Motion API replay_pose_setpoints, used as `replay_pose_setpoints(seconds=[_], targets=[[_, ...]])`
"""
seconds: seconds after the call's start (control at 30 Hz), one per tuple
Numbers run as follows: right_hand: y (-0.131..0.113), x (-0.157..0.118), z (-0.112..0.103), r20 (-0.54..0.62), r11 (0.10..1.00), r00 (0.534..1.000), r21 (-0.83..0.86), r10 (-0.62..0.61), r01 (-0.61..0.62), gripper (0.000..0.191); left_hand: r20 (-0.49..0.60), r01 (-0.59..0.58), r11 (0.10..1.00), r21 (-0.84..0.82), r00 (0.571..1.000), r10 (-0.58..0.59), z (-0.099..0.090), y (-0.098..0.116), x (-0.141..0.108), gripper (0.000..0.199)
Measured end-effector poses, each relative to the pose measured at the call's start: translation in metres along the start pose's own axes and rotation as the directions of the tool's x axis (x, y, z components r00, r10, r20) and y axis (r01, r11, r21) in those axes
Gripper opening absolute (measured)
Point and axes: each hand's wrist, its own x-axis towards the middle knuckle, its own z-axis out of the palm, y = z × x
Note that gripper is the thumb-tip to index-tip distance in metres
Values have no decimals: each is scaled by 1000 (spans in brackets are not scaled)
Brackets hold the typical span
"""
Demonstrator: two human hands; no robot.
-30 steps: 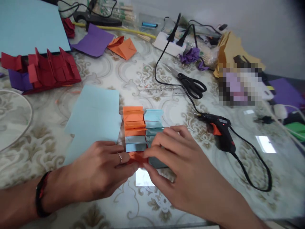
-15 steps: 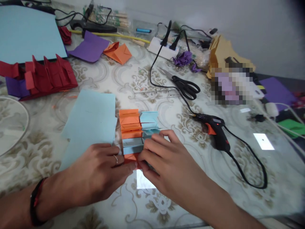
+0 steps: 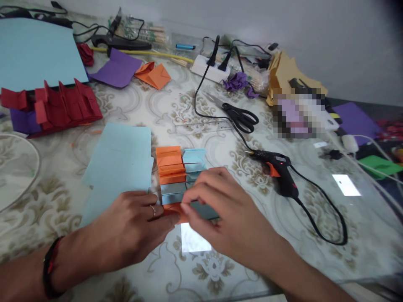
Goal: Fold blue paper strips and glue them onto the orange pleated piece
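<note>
A folded paper piece lies on the table in front of me, made of joined orange and light blue flaps in two columns. My left hand, with a ring and a dark bracelet, has its thumb and fingers closed on the orange flap at the piece's near edge. Above the near right part is my right hand, thumb and index tips drawn together by that flap. Whatever lies between those tips is hidden. A blue flap shows through the gap under the curled fingers. Light blue sheets lie left of the piece.
A glue gun with its red light on lies at right, its cord running past black-handled scissors to a white power strip. Folded red paper, a purple sheet and orange paper lie at the back left.
My right hand has lifted slightly from the near edge, uncovering more of the blue flap beneath it. My left hand stays on the orange flap. The view has shifted a little.
</note>
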Motion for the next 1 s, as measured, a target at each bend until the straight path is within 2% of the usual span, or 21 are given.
replay_pose_setpoints(seconds=[0.1, 0.2, 0.27, 0.37, 0.47, 0.5, 0.6, 0.77, 0.93, 1.0], targets=[[8, 4, -16, -141, 987, 978, 68, 154, -146, 14, 14, 4, 1000, 16, 1000, -4, 1, -1, -1, 18], [24, 9, -29, -329, 971, 915, 41, 234, -234, 23, 11, -5, 999, 36, 1000, 5, 2, -1, -3, 22], [34, 12, -33, -345, 966, 907, -9, 241, -260, 29, 14, -5, 999, 36, 1000, 4, 2, -1, -3, 24], [40, 13, -33, -274, 977, 943, -37, 191, -208, 26, 25, -3, 999, 44, 1000, 2, 0, -1, -2, 25], [37, 11, -32, -117, 995, 989, -39, 88, -93, 7, 31, -4, 999, 49, 1000, 2, -1, 1, 0, 24], [36, 10, -31, -54, 997, 997, -44, 60, -62, 3, 32, -1, 999, 48, 999, 0, -1, 1, 0, 24], [36, 6, -29, 87, 995, 996, -102, 4, 5, 9, 35, 8, 999, 49, 999, -10, -1, 2, 1, 24], [33, 4, -26, 141, 982, 990, -181, -22, 48, 8, 19, 5, 999, 42, 1000, -6, -1, 1, 1, 24], [31, 5, -21, 194, 983, 981, -174, -17, 52, 16, 31, -1, 998, 57, 1000, -1, 0, 0, 1, 25], [32, 5, -19, 213, 984, 977, -177, 1, 37, 15, 15, -40, 998, 52, 999, 39, -2, 2, 0, 27]])
